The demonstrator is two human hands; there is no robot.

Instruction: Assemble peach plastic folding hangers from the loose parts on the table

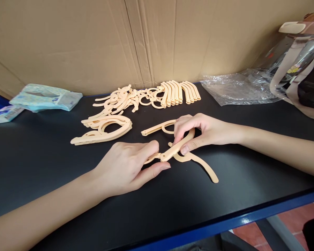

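My left hand (pixel 125 165) is closed, with thumb and fingers pinching a thin beige plastic hanger piece (pixel 152 159) that is mostly hidden by the fingers. Its end meets the tip of a channel-shaped hanger arm (pixel 176 146), which my right hand (pixel 208 130) grips between thumb and fingers. Under that arm lies a flat curved hanger piece (pixel 205 167) on the black table. Just behind my right hand, another hanger arm with a round hook part (pixel 158 128) rests, partly covered by the fingers. Left of them sits a stack of folded hangers (pixel 102 139).
Farther back lie a heap of loose hanger pieces (pixel 122 99) and a row of hanger arms (pixel 175 92). A tissue pack (pixel 45 97) is at left; clear plastic wrap (pixel 240 87) and a large strapped bottle (pixel 300 52) stand at right. Cardboard (pixel 89 45) backs the table (pixel 240 209).
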